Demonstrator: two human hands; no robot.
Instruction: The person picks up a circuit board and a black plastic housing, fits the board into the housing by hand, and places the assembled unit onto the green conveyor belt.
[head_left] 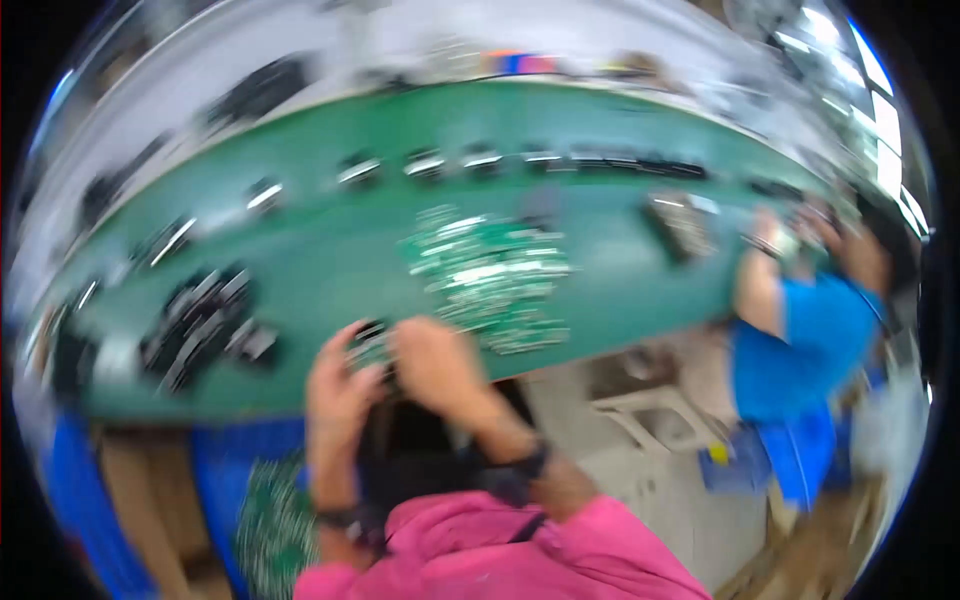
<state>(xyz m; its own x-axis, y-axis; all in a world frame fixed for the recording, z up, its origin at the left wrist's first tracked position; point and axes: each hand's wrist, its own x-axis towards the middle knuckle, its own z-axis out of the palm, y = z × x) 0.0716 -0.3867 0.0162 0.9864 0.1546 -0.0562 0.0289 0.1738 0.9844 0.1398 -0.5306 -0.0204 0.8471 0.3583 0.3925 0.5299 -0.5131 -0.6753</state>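
Both hands, left hand [340, 385] and right hand [435, 365], gripping small green circuit board [368, 345], seemingly | raised near the counter [330, 270] edge for close handling | board pile [490, 270] just beyond, within reach

Head view, down onto workbench [330, 270]
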